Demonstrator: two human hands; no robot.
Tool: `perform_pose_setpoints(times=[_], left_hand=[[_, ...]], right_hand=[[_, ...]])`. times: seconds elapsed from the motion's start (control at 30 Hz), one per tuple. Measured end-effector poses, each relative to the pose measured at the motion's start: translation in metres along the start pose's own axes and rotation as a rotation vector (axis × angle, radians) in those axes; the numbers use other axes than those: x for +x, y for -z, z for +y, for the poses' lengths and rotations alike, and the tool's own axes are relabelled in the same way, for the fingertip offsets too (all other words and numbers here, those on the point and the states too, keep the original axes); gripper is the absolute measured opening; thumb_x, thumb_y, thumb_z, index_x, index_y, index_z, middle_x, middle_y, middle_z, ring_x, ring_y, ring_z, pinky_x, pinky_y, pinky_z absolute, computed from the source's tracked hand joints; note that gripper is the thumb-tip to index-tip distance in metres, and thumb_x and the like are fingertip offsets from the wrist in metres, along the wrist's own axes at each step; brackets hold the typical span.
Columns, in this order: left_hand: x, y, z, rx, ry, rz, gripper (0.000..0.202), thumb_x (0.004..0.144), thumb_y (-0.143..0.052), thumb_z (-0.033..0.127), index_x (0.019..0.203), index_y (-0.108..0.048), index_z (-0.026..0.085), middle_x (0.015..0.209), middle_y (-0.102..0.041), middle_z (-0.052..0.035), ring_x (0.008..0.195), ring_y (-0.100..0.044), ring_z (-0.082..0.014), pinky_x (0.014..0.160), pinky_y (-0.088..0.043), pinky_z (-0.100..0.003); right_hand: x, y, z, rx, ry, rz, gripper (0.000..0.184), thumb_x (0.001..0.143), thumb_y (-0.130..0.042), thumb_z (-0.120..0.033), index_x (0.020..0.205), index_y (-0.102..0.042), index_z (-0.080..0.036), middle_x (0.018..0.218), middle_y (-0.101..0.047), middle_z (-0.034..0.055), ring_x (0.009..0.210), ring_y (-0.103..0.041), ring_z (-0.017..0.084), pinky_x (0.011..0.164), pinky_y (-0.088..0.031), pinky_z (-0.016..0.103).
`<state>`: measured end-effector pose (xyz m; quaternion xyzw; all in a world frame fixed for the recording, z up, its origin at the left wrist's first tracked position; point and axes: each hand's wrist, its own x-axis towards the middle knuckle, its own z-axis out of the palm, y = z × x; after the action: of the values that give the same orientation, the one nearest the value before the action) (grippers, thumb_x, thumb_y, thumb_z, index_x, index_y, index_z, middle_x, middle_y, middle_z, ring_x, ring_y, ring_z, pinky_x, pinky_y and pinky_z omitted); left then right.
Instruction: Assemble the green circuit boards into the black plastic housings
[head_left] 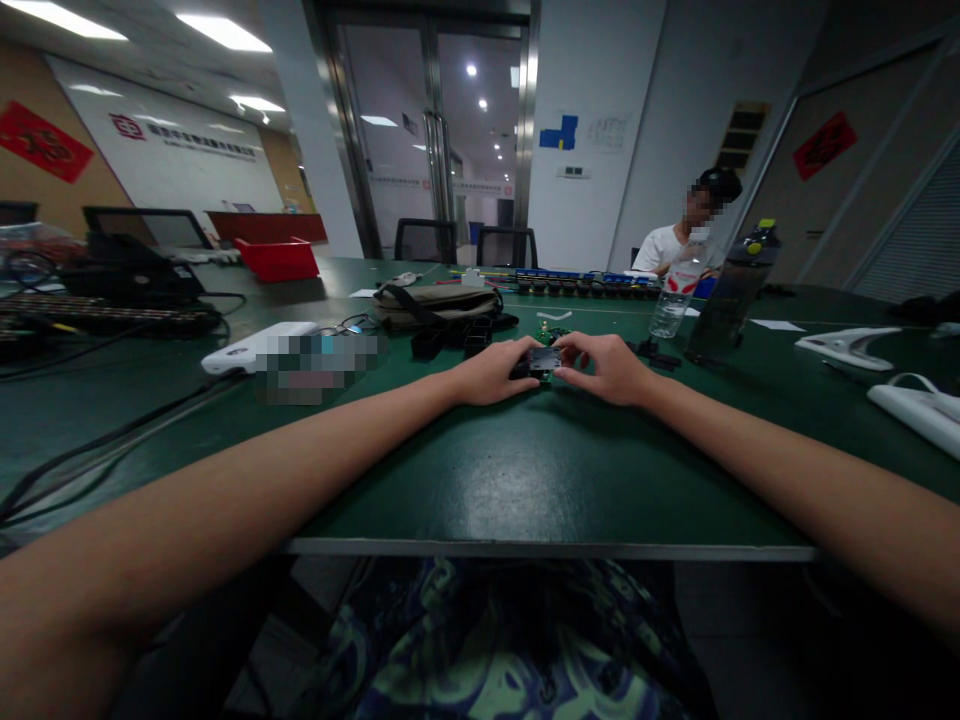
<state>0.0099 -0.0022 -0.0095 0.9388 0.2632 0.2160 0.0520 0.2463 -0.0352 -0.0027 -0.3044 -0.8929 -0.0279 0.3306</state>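
Between my two hands, low over the green table (480, 490), is a small grey rectangular plate (545, 359) with green circuit board showing around it. My left hand (491, 373) grips its left side, thumb near me and fingers on the far side. A dark piece at that edge is partly hidden by the fingers. On the other side my right hand (611, 368) has thumb and curled fingers closed at the plate's right edge. More green circuit board (551, 335) shows just beyond the plate. Small black parts (655, 354) lie right of my right hand.
Behind my hands are black plastic trays (450, 338) and an olive bag (435, 303). A water bottle (677, 290) and a dark tall bottle (733, 295) stand right. A white device (259, 347) with cables lies left. Across the table sits a person (667, 248).
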Motion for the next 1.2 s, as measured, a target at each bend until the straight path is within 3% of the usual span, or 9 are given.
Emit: perform_pose_setpoints(times=[0.2,0.4,0.6,0.73,0.93,1.2], left_hand=[[-0.001,0.002,0.004,0.132,-0.027,0.054,0.047,0.089,-0.059,0.043,0.126,-0.051,0.016,0.12,-0.062,-0.0131,0.11,-0.059,-0.027,0.096,-0.047,-0.041],[-0.001,0.008,0.009,0.317,-0.078,0.085,0.04,0.094,-0.05,0.048,0.118,-0.055,0.016,0.111,-0.064,-0.0122,0.101,-0.058,-0.0265,0.089,-0.046,-0.039],[-0.001,0.01,0.011,0.361,-0.088,0.087,0.036,0.097,-0.044,0.047,0.112,-0.055,0.016,0.105,-0.064,-0.0109,0.097,-0.057,-0.0251,0.084,-0.044,-0.037],[-0.002,0.011,0.014,0.369,-0.061,0.062,0.039,0.094,-0.046,0.049,0.113,-0.054,0.016,0.107,-0.063,-0.012,0.099,-0.057,-0.0266,0.086,-0.044,-0.038],[-0.004,0.017,0.015,0.365,-0.022,0.03,0.046,0.075,-0.057,0.03,0.119,-0.051,0.017,0.116,-0.061,-0.0126,0.105,-0.058,-0.0295,0.091,-0.047,-0.042],[-0.006,0.019,0.016,0.363,0.101,-0.064,0.049,0.076,-0.053,0.033,0.123,-0.05,0.019,0.114,-0.063,-0.0117,0.103,-0.061,-0.0296,0.09,-0.05,-0.042]], right_hand=[[0.0,0.0,0.002,-0.029,0.019,-0.013,0.028,0.088,-0.062,-0.035,0.107,-0.065,-0.015,0.084,-0.072,0.0056,0.072,-0.066,0.018,0.069,-0.05,0.029],[0.0,0.001,0.002,-0.04,0.021,0.003,0.029,0.089,-0.061,-0.035,0.108,-0.065,-0.015,0.084,-0.072,0.0061,0.07,-0.065,0.018,0.067,-0.05,0.029],[0.0,0.001,0.002,-0.023,0.029,0.005,0.029,0.088,-0.062,-0.035,0.109,-0.066,-0.015,0.083,-0.072,0.0053,0.07,-0.066,0.018,0.067,-0.05,0.029],[0.0,0.001,0.002,-0.022,0.011,-0.001,0.028,0.088,-0.063,-0.035,0.109,-0.066,-0.016,0.084,-0.072,0.0051,0.071,-0.066,0.018,0.067,-0.05,0.029],[-0.001,0.002,0.002,-0.04,-0.007,0.001,0.026,0.087,-0.063,-0.034,0.106,-0.066,-0.016,0.082,-0.072,0.0043,0.068,-0.064,0.016,0.066,-0.049,0.028],[0.0,0.002,0.002,-0.059,-0.009,-0.023,0.027,0.086,-0.064,-0.034,0.105,-0.066,-0.015,0.083,-0.072,0.0051,0.069,-0.064,0.017,0.066,-0.049,0.028]])
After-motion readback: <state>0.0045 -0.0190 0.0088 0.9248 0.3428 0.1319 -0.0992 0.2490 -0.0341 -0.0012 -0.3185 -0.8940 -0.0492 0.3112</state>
